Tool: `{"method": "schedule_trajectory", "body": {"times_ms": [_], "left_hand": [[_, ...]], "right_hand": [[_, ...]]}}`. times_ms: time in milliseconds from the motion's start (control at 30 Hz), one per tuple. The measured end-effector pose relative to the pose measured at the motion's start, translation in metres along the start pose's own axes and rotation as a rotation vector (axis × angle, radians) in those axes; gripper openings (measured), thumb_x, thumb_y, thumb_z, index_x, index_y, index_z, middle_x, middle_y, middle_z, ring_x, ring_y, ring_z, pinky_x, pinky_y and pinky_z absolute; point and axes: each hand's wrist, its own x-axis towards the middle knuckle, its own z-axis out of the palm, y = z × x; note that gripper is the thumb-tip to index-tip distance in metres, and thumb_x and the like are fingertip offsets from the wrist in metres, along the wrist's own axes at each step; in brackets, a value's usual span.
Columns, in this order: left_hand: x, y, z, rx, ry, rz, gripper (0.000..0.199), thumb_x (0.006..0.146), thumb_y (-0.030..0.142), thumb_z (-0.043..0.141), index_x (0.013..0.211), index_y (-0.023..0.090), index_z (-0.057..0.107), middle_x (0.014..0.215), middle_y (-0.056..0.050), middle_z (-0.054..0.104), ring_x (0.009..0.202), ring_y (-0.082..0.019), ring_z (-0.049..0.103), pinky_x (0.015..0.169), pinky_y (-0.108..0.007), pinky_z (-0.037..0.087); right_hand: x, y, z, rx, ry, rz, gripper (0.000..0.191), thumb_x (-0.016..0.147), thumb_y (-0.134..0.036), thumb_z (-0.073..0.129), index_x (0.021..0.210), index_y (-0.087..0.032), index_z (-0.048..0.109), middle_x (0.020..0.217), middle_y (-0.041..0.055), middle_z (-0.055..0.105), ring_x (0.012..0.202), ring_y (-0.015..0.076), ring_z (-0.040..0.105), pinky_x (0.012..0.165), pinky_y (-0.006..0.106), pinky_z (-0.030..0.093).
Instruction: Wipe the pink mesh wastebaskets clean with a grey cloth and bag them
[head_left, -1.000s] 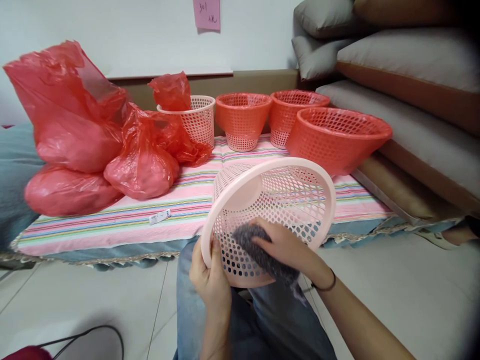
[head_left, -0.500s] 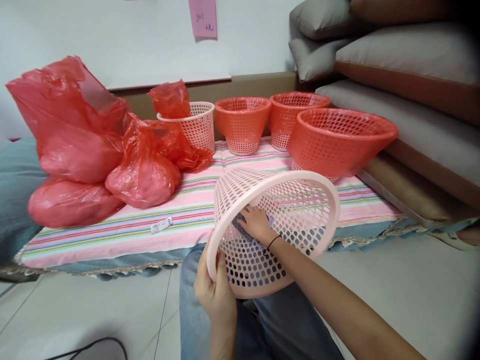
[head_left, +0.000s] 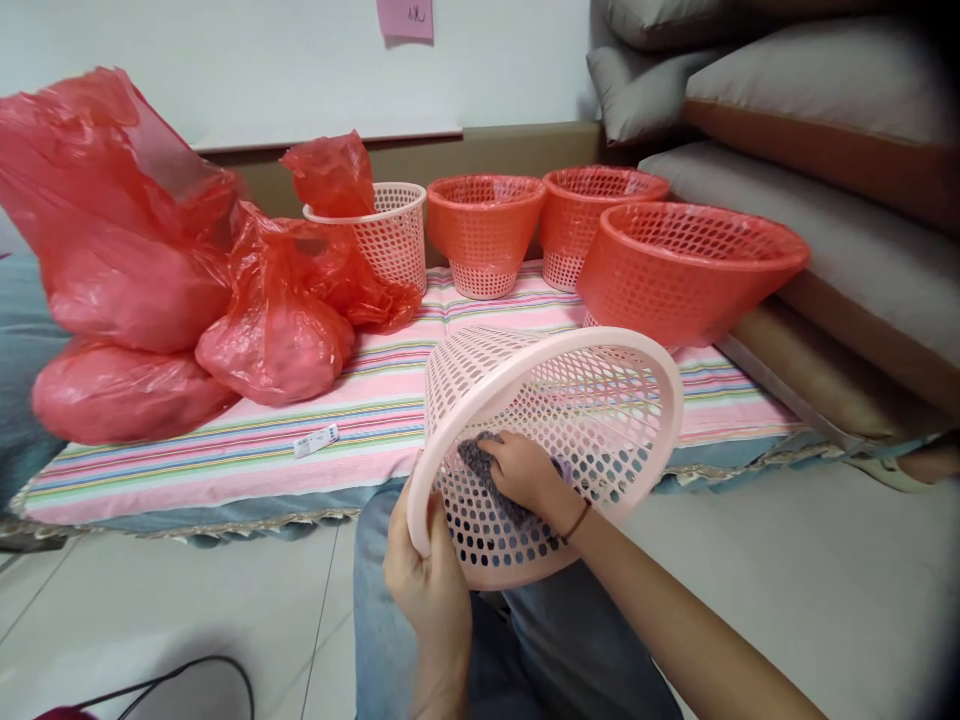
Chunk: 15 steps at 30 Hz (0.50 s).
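A pink perforated plastic basket [head_left: 480, 375] lies tilted over my knees, its mouth facing me. My left hand [head_left: 427, 560] grips its rim at the near left, thumb inside and fingers outside. Inside the basket, my right hand [head_left: 525, 475] presses a dark grey cloth [head_left: 487, 470] against the holed wall, with fingers closed over it. Part of the cloth lies hidden beneath that hand, and a purple edge shows by the wrist.
On the striped cloth [head_left: 382, 410] stand another pink basket [head_left: 397, 240] and three baskets in red bags, the nearest a red-lined basket [head_left: 690, 270]. Full red bags [head_left: 277, 340] lie left. Cushions [head_left: 825, 110] are stacked right. A small white label [head_left: 315, 441] lies in front.
My right hand has pulled back a little toward the basket's mouth with the cloth, its fingers now more curled. My left hand keeps hold of the rim. The view has tipped slightly down.
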Motion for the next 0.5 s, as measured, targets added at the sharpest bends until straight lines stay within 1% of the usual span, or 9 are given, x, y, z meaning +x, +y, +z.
{"method": "schedule_trajectory", "body": {"times_ms": [67,133,200,267,367,433,500], "left_hand": [[-0.001,0.002,-0.001,-0.003,-0.014,0.031,0.031,0.087,0.033,0.063,0.116,0.025,0.068,0.114,-0.005,0.071,0.105,-0.024,0.065,0.094,-0.036,0.048],[-0.002,0.004,-0.001,-0.008,-0.018,0.068,0.044,0.087,0.030,0.063,0.131,0.027,0.059,0.129,-0.006,0.064,0.116,-0.023,0.060,0.103,-0.035,0.043],[-0.003,0.007,-0.002,-0.021,-0.042,0.092,0.054,0.088,0.027,0.063,0.140,0.029,0.050,0.133,-0.006,0.062,0.120,-0.021,0.058,0.106,-0.033,0.040],[-0.003,0.008,-0.002,-0.057,-0.081,0.105,0.056,0.089,0.025,0.061,0.143,0.030,0.046,0.129,-0.006,0.066,0.118,-0.020,0.060,0.105,-0.031,0.042],[-0.003,0.007,-0.002,-0.150,-0.132,0.073,0.055,0.089,0.025,0.062,0.142,0.029,0.047,0.122,-0.006,0.070,0.112,-0.020,0.065,0.099,-0.031,0.047],[-0.003,0.005,-0.002,-0.225,-0.166,0.026,0.055,0.087,0.026,0.064,0.140,0.028,0.048,0.122,-0.007,0.070,0.110,-0.021,0.066,0.097,-0.032,0.050],[-0.002,0.001,-0.002,-0.308,-0.198,-0.007,0.057,0.086,0.026,0.066,0.140,0.028,0.048,0.125,-0.009,0.068,0.114,-0.022,0.064,0.097,-0.032,0.050]], "right_hand": [[-0.033,-0.003,-0.005,0.034,-0.015,-0.004,0.041,0.088,-0.014,0.046,0.124,-0.023,0.063,0.101,0.0090,0.065,0.093,0.0217,0.059,0.084,0.032,0.044],[-0.068,-0.005,-0.009,0.111,-0.039,-0.004,0.044,0.087,-0.013,0.047,0.126,-0.025,0.062,0.102,0.0089,0.063,0.094,0.0221,0.059,0.084,0.033,0.046],[-0.100,-0.005,-0.012,0.196,-0.071,0.001,0.046,0.086,-0.012,0.046,0.128,-0.024,0.061,0.106,0.0097,0.061,0.096,0.0228,0.059,0.087,0.036,0.047],[-0.125,-0.006,-0.013,0.241,-0.098,0.009,0.048,0.086,-0.011,0.044,0.130,-0.024,0.060,0.109,0.0106,0.060,0.098,0.0237,0.058,0.089,0.040,0.048],[-0.144,-0.009,-0.012,0.247,-0.112,0.028,0.052,0.085,-0.010,0.042,0.132,-0.025,0.058,0.109,0.0109,0.059,0.099,0.0248,0.059,0.088,0.043,0.050],[-0.148,-0.011,-0.008,0.242,-0.106,0.050,0.053,0.084,-0.010,0.042,0.132,-0.026,0.058,0.107,0.0107,0.059,0.097,0.0250,0.060,0.087,0.043,0.051],[-0.147,-0.014,-0.003,0.245,-0.088,0.062,0.054,0.084,-0.010,0.042,0.132,-0.026,0.058,0.108,0.0107,0.060,0.098,0.0250,0.060,0.087,0.042,0.052]]}}
